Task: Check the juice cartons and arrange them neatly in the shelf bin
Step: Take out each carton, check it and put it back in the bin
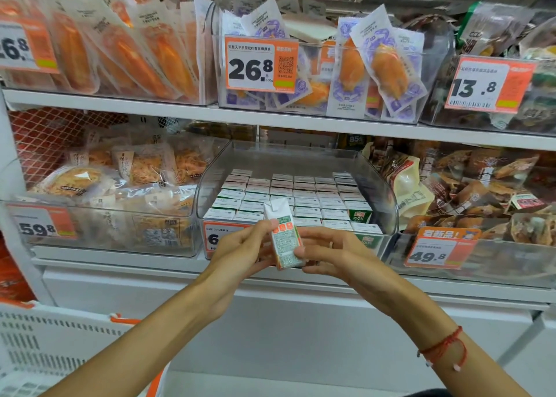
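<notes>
A small white and green juice carton point(282, 237) with orange marks is held upright in front of the shelf, its printed side facing me. My left hand point(240, 249) grips its left side and my right hand point(328, 253) pinches its lower right edge. Behind it stands the clear shelf bin point(388, 195), filled with several rows of matching juice cartons point(301, 198) packed tops up. A gap shows near the front row behind the held carton.
A clear bin of bagged snacks point(105, 192) sits left of the juice bin, another with brown packets point(481, 192) to the right. Orange price tags point(439, 250) hang on the bin fronts. The shelf above point(270, 116) carries more packets. A white basket point(45, 345) is at the lower left.
</notes>
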`<state>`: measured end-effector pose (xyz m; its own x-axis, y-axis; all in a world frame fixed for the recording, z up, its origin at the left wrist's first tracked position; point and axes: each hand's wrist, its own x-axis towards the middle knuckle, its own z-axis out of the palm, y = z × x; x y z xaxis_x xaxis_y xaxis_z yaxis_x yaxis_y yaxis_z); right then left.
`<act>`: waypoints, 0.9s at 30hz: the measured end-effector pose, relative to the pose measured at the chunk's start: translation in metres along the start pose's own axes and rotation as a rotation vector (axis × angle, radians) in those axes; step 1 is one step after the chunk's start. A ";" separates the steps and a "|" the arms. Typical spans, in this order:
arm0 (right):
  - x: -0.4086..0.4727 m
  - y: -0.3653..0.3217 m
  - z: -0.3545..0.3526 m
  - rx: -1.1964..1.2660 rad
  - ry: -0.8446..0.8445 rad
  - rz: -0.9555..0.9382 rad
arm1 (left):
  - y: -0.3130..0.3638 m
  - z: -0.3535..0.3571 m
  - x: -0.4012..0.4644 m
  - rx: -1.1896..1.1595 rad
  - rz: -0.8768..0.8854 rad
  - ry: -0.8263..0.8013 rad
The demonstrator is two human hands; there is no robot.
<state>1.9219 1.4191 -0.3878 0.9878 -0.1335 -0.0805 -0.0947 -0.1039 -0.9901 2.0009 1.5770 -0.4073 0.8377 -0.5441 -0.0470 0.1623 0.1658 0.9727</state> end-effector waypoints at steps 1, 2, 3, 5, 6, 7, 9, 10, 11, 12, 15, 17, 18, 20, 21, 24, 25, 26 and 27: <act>0.000 0.000 0.001 -0.007 0.024 -0.012 | 0.000 0.001 -0.001 -0.006 0.005 0.003; 0.001 0.001 0.003 0.002 0.058 -0.027 | 0.000 0.002 -0.001 -0.016 0.012 0.002; 0.002 0.001 0.004 0.021 0.092 -0.043 | 0.001 0.003 -0.002 -0.023 0.024 0.000; 0.003 0.002 0.006 0.025 0.163 -0.072 | 0.001 0.004 -0.004 -0.013 0.069 0.017; 0.004 0.003 0.007 -0.016 0.206 -0.086 | 0.001 0.004 -0.004 -0.001 0.103 0.038; 0.005 0.004 0.007 -0.088 0.253 -0.106 | 0.000 0.004 -0.004 0.011 0.135 0.068; 0.006 0.008 0.009 -0.297 0.365 -0.178 | -0.003 0.005 -0.003 0.037 0.174 0.118; 0.006 0.009 0.012 -0.405 0.417 -0.226 | -0.004 0.006 -0.003 0.045 0.182 0.123; 0.005 0.010 0.015 -0.494 0.457 -0.277 | -0.005 0.008 -0.004 0.047 0.184 0.120; 0.005 0.012 0.017 -0.557 0.475 -0.324 | -0.006 0.009 -0.004 0.044 0.183 0.115; 0.008 0.015 0.019 -0.600 0.429 -0.372 | -0.005 0.007 -0.002 0.028 0.155 0.129; 0.009 0.012 0.015 -0.444 0.335 -0.309 | -0.002 0.001 0.000 0.034 0.101 0.119; 0.009 0.009 0.013 -0.324 0.289 -0.263 | -0.001 -0.003 0.000 0.038 0.070 0.093; 0.010 0.007 0.005 -0.126 0.226 -0.149 | 0.002 -0.006 -0.001 0.040 0.025 0.021; 0.011 0.007 0.001 -0.084 0.188 -0.094 | 0.002 -0.007 -0.001 0.035 0.014 -0.002; 0.012 0.012 -0.003 -0.025 0.061 -0.022 | 0.003 -0.006 0.000 0.007 0.002 0.027; 0.013 0.013 -0.003 -0.020 0.063 -0.030 | 0.002 -0.006 0.000 0.001 -0.004 0.047; 0.013 0.013 -0.002 -0.020 0.090 -0.043 | 0.001 -0.005 0.001 0.002 -0.007 0.061; 0.013 0.014 -0.001 -0.033 0.129 -0.062 | 0.001 -0.004 0.001 0.011 -0.006 0.070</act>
<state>1.9328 1.4147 -0.4021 0.9679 -0.2511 -0.0016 -0.0400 -0.1479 -0.9882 2.0040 1.5800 -0.4076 0.8713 -0.4860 -0.0680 0.1616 0.1534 0.9749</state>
